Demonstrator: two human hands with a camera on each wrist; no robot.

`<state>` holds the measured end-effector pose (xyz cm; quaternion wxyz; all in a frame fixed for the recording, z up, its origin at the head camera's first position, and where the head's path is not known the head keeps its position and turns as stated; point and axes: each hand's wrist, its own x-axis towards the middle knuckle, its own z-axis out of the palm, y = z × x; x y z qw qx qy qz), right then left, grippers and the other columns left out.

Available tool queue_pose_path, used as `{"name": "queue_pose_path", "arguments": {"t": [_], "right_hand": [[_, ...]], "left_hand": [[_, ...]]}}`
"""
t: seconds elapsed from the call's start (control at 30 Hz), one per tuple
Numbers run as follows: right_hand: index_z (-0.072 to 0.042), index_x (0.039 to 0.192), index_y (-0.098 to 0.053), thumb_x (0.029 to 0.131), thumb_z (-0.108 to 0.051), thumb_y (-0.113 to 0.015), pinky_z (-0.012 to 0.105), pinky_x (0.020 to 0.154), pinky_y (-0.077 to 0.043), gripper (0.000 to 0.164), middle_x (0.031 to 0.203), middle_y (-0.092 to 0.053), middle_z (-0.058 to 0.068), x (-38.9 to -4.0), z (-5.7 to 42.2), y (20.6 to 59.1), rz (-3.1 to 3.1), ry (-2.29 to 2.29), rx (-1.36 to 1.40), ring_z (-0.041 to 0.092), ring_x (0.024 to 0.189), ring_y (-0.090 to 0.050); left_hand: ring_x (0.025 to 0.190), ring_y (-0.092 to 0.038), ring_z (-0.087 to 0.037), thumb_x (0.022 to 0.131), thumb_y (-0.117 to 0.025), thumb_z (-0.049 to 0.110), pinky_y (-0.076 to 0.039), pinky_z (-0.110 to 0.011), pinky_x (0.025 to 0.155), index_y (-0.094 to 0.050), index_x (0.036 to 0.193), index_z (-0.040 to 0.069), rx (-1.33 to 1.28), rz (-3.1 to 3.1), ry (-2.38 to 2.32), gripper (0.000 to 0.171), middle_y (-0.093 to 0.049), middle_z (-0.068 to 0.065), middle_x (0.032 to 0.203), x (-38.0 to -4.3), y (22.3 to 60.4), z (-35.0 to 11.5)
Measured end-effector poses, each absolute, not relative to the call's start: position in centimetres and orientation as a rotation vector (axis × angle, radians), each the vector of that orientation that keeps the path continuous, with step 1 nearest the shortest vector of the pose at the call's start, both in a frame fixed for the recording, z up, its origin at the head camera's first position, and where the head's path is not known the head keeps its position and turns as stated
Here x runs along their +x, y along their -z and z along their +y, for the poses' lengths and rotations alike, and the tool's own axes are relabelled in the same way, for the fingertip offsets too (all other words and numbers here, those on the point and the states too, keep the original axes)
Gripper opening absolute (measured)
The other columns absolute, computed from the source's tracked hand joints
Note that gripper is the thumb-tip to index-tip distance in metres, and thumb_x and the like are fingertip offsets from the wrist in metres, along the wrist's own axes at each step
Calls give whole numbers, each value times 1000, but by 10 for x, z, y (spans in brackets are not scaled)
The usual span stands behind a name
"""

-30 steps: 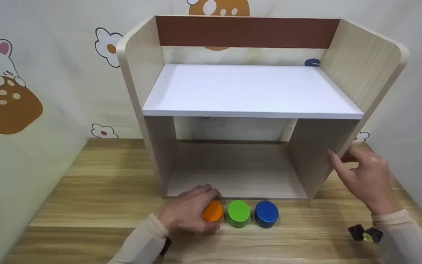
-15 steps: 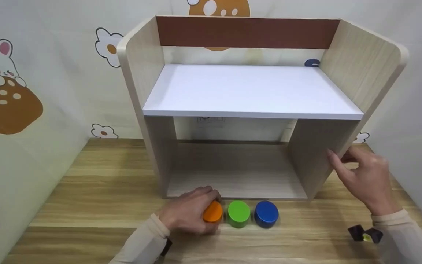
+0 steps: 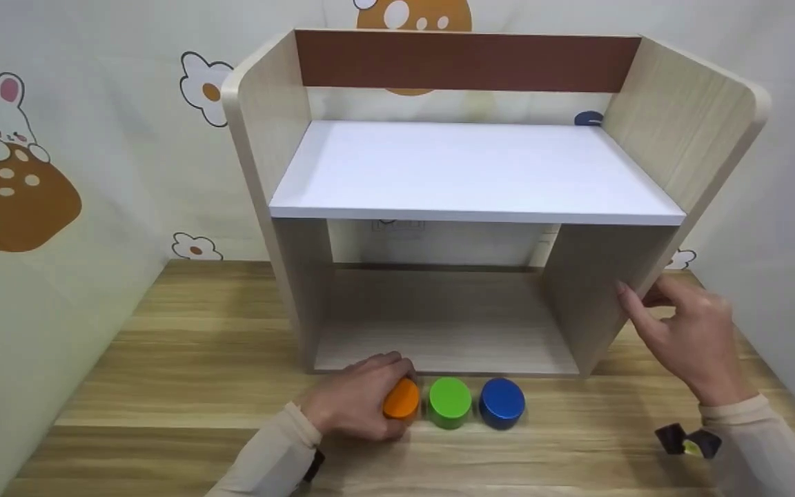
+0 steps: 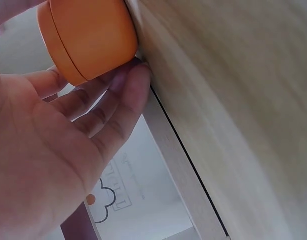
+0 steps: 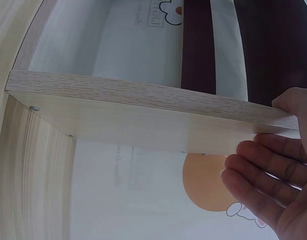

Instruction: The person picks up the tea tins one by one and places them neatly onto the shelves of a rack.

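Note:
My left hand [image 3: 363, 400] curls round a small orange lidded jar [image 3: 401, 399], thumb on the near side and fingers on the far side. In the left wrist view the orange jar [image 4: 93, 37] stands on the wood-grain table. Beside it, in a row to the right, are a green jar [image 3: 450, 402] and a blue jar [image 3: 502, 403]. At the right, my right hand [image 3: 691, 338] grips the front edge of the shelf unit's side panel [image 3: 604, 310], thumb inside and fingers outside. The right wrist view shows that panel edge [image 5: 143, 97] between thumb and fingers.
The two-tier shelf unit [image 3: 473, 169] with a white middle board stands behind the jars, its base front edge close to them. A brown bar [image 3: 466, 61] spans its top back. Cartoon-printed walls [image 3: 121, 172] enclose the table [image 3: 183, 386] at the back and sides.

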<state>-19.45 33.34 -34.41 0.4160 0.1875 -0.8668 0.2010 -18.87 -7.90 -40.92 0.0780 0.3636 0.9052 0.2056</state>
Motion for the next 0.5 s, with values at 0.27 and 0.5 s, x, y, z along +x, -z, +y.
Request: {"name": "queue_pose_path", "arguments": {"t": [0.27,0.5], "right_hand": [[3,94,-73,86,-11,-77,3,60,-40,16,76,-74,14,-194,332,344,-2191,-511,463,33,62,-71],[3,96,-73,86,-12,-77,3,59,-40,18,77,-74,14,-193,332,343,-2203,-516,445,33,63,-72]], "left_hand": [[85,-51,-9,73,-77,25,-48,-23,73,-64,113,15,1094,2699,-629,44,-54,9,99,-189,409,-78],[86,-52,-9,72,-78,23,-48,-23,74,-64,113,15,1093,2692,-649,44,-54,9,99,-189,408,-79]]}}
